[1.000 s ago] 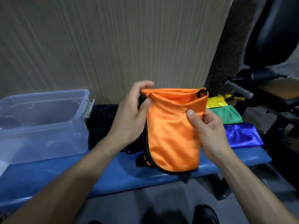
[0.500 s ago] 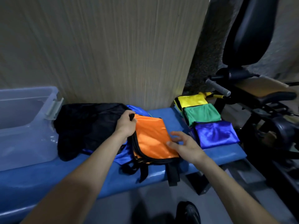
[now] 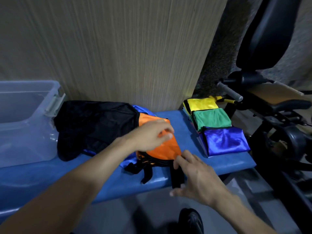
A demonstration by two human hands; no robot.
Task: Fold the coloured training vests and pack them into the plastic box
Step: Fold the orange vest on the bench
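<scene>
left hand (image 3: pixel 148 135) rests relaxed, grip released, on the folded shiny orange vest (image 3: pixel 162 146) on the blue padded table (image 3: pixel 182 122). right hand (image 3: pixel 195 176), fingers straight, touches the vest's black strap (image 3: pixel 176 178).

The orange vest (image 3: pixel 162 147) is smooth, shiny cloth, and so is the blue vest (image 3: pixel 225 141). The box (image 3: pixel 25 132) is see-through plastic. The bench (image 3: pixel 182 122) looks smooth and matt. The wall (image 3: pixel 118 48) looks like streaky wood.
</scene>
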